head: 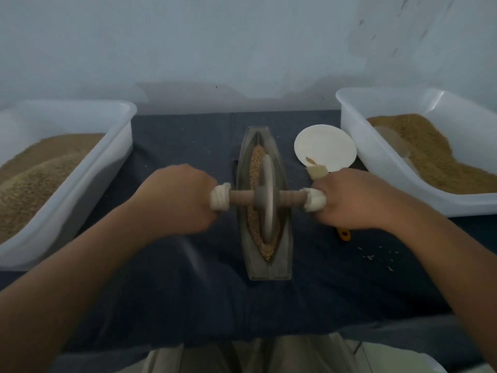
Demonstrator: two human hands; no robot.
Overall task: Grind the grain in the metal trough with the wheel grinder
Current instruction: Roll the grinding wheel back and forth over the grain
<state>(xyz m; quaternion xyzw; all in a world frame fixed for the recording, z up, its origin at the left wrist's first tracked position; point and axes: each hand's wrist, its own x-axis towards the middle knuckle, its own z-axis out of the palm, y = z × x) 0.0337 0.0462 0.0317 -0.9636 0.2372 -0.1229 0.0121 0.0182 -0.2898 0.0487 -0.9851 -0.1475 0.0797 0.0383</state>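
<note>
A boat-shaped metal trough lies lengthwise on the dark cloth at the centre. Tan crushed grain fills its groove. The wheel grinder, a grey disc on a wooden axle, stands upright in the groove near the trough's middle. My left hand grips the cloth-wrapped left end of the axle. My right hand grips the cloth-wrapped right end. Both fists hide most of the wrapped handles.
A white tub of tan grain stands at the left, another white tub of grain at the right. A round white plate with a small scraper lies beside the right tub. A yellow-handled tool shows under my right hand. Spilled grains dot the cloth.
</note>
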